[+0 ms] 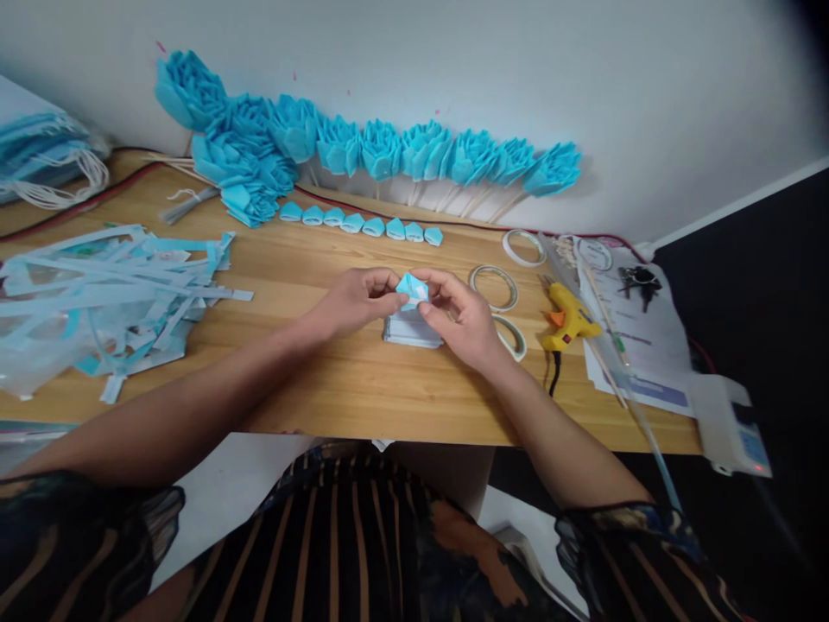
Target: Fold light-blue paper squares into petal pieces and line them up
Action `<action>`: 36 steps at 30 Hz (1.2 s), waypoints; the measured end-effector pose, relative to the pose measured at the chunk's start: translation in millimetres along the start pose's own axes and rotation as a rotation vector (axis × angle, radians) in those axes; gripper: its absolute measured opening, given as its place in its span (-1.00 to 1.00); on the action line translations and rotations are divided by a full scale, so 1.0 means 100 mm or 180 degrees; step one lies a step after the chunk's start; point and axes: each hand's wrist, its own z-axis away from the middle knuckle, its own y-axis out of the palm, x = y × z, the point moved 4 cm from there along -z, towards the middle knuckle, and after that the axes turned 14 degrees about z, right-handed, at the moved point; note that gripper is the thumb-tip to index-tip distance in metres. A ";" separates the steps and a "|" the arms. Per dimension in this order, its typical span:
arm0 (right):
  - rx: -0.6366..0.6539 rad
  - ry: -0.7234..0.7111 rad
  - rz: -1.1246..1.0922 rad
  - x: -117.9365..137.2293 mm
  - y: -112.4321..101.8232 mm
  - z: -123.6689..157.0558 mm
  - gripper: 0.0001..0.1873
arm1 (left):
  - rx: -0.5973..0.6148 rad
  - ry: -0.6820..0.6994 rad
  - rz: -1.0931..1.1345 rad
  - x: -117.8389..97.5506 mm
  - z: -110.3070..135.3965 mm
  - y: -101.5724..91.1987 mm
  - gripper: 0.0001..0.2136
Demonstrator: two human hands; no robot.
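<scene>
Between both hands, over the middle of the wooden table, is a small folded blue piece (413, 287) with a pale patch on it. My left hand (363, 298) pinches its left side with thumb and fingers. On the right side my right hand (459, 311) grips it the same way. Just beneath lies a stack of white-blue strips or sheets (413, 330), partly covered by the fingers. Farther back, a row of several similar folded blue pieces (351, 223) sits on the table.
Blue artificial flowers (382, 149) on sticks lean along the wall. Cut strips (129, 294) are heaped at left. At right are tape rolls (496, 289), a yellow glue gun (571, 318), papers (648, 337), keys (640, 283) and a white power strip (729, 423).
</scene>
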 end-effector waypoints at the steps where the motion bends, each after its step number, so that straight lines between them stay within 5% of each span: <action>1: 0.0055 0.0013 -0.0042 0.00 0.00 0.00 -0.58 | -0.0015 -0.0012 -0.0003 -0.01 0.00 0.00 -0.75; 36: -0.0163 0.0419 -0.0529 -0.07 -0.03 -0.03 -0.62 | 0.0136 -0.0051 -0.0476 0.04 -0.01 0.02 -0.75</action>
